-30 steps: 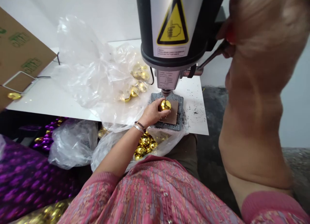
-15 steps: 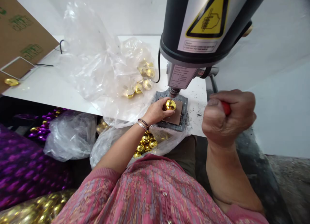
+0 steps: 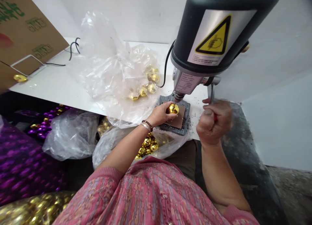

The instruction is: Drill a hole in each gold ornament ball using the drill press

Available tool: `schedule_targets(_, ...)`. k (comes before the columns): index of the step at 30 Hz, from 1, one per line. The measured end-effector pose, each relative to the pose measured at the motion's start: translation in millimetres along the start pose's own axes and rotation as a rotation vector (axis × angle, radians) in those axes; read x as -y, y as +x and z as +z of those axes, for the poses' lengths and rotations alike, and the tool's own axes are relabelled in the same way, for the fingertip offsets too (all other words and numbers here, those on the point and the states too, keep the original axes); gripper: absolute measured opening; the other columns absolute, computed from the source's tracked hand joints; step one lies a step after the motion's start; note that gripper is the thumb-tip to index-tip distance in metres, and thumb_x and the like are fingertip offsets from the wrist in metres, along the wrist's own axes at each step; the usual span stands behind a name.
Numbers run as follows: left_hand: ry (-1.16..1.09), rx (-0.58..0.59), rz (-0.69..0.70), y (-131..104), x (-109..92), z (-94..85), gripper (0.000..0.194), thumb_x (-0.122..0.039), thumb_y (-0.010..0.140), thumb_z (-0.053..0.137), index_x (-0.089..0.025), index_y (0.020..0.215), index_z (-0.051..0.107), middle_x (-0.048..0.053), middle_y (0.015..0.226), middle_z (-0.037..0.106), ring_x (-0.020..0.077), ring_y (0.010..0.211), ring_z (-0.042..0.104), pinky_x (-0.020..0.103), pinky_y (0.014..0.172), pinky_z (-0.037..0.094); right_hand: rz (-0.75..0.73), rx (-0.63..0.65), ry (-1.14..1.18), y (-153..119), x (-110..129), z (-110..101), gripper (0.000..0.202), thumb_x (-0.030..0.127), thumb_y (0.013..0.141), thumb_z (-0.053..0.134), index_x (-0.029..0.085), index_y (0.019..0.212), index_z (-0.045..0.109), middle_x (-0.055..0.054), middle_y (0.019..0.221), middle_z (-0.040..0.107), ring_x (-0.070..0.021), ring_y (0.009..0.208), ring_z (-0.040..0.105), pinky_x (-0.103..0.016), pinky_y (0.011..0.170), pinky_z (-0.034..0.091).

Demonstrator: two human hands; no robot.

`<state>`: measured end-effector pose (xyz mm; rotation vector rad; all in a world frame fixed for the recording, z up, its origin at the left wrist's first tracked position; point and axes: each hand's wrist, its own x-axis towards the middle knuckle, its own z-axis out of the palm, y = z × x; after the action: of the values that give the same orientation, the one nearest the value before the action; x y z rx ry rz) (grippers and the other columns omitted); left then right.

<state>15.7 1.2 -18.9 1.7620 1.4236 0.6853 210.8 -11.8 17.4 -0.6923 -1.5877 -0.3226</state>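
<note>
head view | facing forward, down | drill press near, tabletop below

Gold ball in left hand

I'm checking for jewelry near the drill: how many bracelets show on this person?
2, both just behind the left hand, which holds a gold ball: a dark beaded bracelet nearer the hand, then a silvery bracelet right beside it. The sleeves may hide others.

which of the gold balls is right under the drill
The gold ball that the left hand grips over the brown board; no other ball in view is in hand or under the drill.
</note>
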Motion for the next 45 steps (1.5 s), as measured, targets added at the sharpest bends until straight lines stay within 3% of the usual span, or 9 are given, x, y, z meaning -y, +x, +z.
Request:
schedule_targets(5, 0.004, -0.014, 0.000, 1.0, 2.7, 1.2, 0.053, -0.027, 0.085, 0.086, -0.018, 0.136, 0.074, 0.006, 0.117, 0.081, 0.0233, 0.105, 0.073, 0.034, 0.098, 0.058, 0.092, -0.038, 0.024, 13.3, 8.4, -2.6, 0.022, 0.031, 0.102, 0.049, 0.019, 0.087, 0.060, 0.001, 0.074, 0.061, -0.0109, 0.075, 0.068, -0.026, 0.067, 0.051)
schedule_targets(13, -0.021, -0.032, -0.025, -7.0, -8.0, -0.6, 0.046, -0.023, 0.083, 0.086, -0.018, 0.128, 0.075, 0.005, 0.111, 0.080, 0.0224, 0.099, 0.072, 0.033, 0.094, 0.058, 0.549, 0.038, 0.192, 108.0, 10.7, -8.1, 0.032, 0.030, 0.102, 0.051, 0.015, 0.075, 0.058, 0.006, 0.064, 0.050, -0.0003, 0.058, 0.051, -0.018, 0.058, 0.039)
schedule_targets(17, -0.007, 0.091, 0.004, -38.7, -5.3, -24.1, 0.037, -0.036, 0.085, 0.087, -0.019, 0.118, 0.079, 0.003, 0.097, 0.078, 0.0211, 0.089, 0.070, 0.031, 0.083, 0.056, 0.637, 0.035, 0.275, 117.3, 7.6, -5.1, 0.029, 0.031, 0.100, 0.058, 0.017, 0.075, 0.062, 0.005, 0.065, 0.053, -0.0035, 0.055, 0.054, -0.021, 0.054, 0.041)
schedule_targets(21, -0.009, 0.263, -0.039, -65.5, 13.8, -60.3, 0.056, -0.042, 0.079, 0.094, -0.021, 0.129, 0.081, 0.005, 0.104, 0.082, 0.0209, 0.085, 0.072, 0.031, 0.082, 0.059, 0.663, -0.024, 0.297, 111.0, 6.8, -2.6, 0.028, 0.032, 0.097, 0.061, 0.018, 0.073, 0.058, 0.004, 0.063, 0.053, -0.0070, 0.052, 0.055, -0.021, 0.047, 0.038)
schedule_targets(26, 0.110, -0.196, -0.173, -43.7, 43.3, -88.2, 0.032, -0.026, 0.101, 0.064, -0.016, 0.124, 0.084, 0.014, 0.118, 0.084, 0.0276, 0.111, 0.077, 0.038, 0.106, 0.059, 0.652, -0.036, 0.269, 105.6, 2.4, -2.4, 0.034, 0.038, 0.098, 0.063, 0.019, 0.071, 0.054, 0.004, 0.062, 0.054, -0.0063, 0.051, 0.055, -0.020, 0.047, 0.038)
schedule_targets(31, 0.371, -0.454, -0.212, -16.9, 66.0, -100.8, 0.055, -0.002, 0.090, 0.058, -0.014, 0.140, 0.077, 0.021, 0.141, 0.075, 0.0339, 0.134, 0.071, 0.043, 0.121, 0.053, 0.627, -0.015, 0.246, 105.6, 10.2, -4.9, 0.030, 0.033, 0.097, 0.058, 0.018, 0.071, 0.056, 0.003, 0.063, 0.053, -0.0059, 0.052, 0.056, -0.020, 0.048, 0.038)
schedule_targets(34, 0.488, -0.468, -0.290, -13.9, 74.1, -108.4, 0.058, -0.008, 0.094, 0.059, -0.017, 0.151, 0.070, 0.020, 0.153, 0.068, 0.0346, 0.136, 0.069, 0.044, 0.119, 0.055, 0.637, -0.059, 0.254, 105.5, 15.8, -4.2, 0.029, 0.033, 0.095, 0.053, 0.018, 0.071, 0.056, 0.003, 0.064, 0.052, -0.0062, 0.053, 0.055, -0.022, 0.048, 0.039)
schedule_targets(37, 0.515, -0.458, -0.365, -9.7, 79.3, -113.4, 0.044, -0.023, 0.100, 0.063, -0.016, 0.142, 0.075, 0.020, 0.146, 0.071, 0.0351, 0.130, 0.071, 0.045, 0.117, 0.056, 0.649, -0.053, 0.213, 104.5, 17.1, -4.4, 0.028, 0.034, 0.092, 0.056, 0.019, 0.068, 0.054, 0.004, 0.063, 0.048, -0.0065, 0.053, 0.055, -0.023, 0.049, 0.037)
schedule_targets(45, 0.399, -0.504, -0.280, 3.1, 90.5, -112.7, 0.031, -0.023, 0.089, 0.071, -0.013, 0.117, 0.081, 0.015, 0.117, 0.077, 0.0296, 0.120, 0.068, 0.039, 0.113, 0.055, 0.661, -0.007, 0.184, 104.6, 21.5, -6.9, 0.025, 0.026, 0.090, 0.054, 0.020, 0.066, 0.048, 0.002, 0.063, 0.044, -0.0084, 0.060, 0.051, -0.024, 0.053, 0.033)
